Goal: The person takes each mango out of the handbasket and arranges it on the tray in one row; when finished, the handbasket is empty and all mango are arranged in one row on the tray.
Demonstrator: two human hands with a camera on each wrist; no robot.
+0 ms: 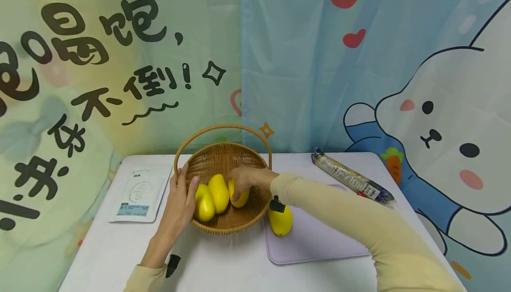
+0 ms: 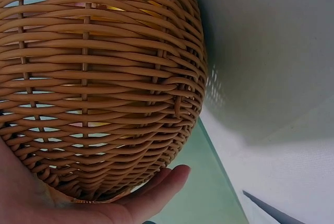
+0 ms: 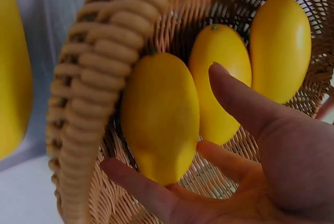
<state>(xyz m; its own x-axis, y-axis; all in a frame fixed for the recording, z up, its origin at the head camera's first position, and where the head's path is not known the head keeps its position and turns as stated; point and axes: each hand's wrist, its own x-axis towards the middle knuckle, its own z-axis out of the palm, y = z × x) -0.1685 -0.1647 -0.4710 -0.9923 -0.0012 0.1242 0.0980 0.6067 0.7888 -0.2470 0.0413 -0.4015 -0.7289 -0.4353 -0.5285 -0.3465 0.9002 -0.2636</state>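
Observation:
A wicker basket (image 1: 223,150) with a hoop handle stands tilted at the table's middle. My left hand (image 1: 179,203) grips its left rim, thumb inside and palm (image 2: 130,203) against the woven outer wall (image 2: 94,78). My right hand (image 1: 247,177) reaches in from the right. Its fingers (image 3: 141,187) lie under the rightmost yellow fruit (image 3: 159,114), and the thumb stands just off it. Two more yellow fruits (image 1: 218,192) (image 1: 204,202) lie beside it in the basket. Another yellow fruit (image 1: 281,220) rests on the lilac cutting board (image 1: 315,238).
A white pouch (image 1: 137,193) lies flat at the table's left. A long dark wrapped packet (image 1: 353,179) lies at the back right. A printed cloth backdrop hangs right behind the white table (image 1: 223,261).

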